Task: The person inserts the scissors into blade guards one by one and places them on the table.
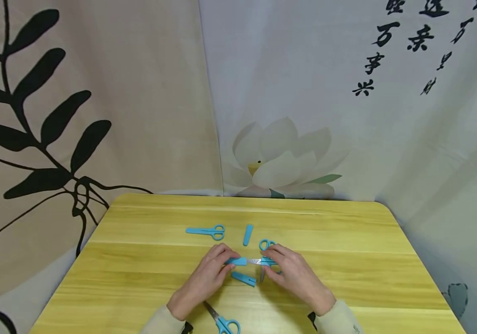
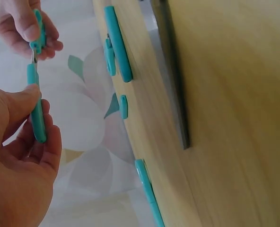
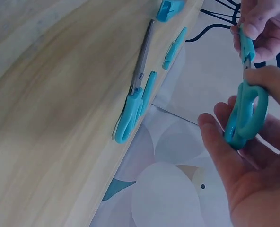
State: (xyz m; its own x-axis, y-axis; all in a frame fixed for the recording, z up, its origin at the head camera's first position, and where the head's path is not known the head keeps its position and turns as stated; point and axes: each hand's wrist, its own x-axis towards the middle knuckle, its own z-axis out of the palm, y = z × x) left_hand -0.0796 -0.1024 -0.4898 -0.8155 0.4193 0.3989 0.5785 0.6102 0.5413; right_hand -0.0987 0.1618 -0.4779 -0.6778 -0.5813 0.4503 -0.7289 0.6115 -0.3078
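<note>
My left hand [image 1: 210, 271] pinches a blue blade cover [image 1: 239, 261] between thumb and fingers. My right hand [image 1: 296, 274] holds a pair of blue-handled scissors [image 3: 248, 116] by the handles, blades pointing left. In the head view the blade tips are right at the cover's mouth; the left wrist view shows a short stretch of metal between cover [image 2: 37, 111] and handles. Beyond the right hand's fingers lies another pair of scissors [image 1: 266, 244], its bare blade pointing toward me and its middle hidden by the held pair. A loose blue cover [image 1: 244, 279] lies just below the hands.
On the wooden table [image 1: 138, 273], covered scissors [image 1: 205, 231] lie at the back left, with a loose blue cover [image 1: 248, 235] to their right. Uncovered scissors [image 1: 225, 323] lie at the near edge of the view, beside the left forearm. A printed curtain [image 1: 159, 116] hangs behind the table.
</note>
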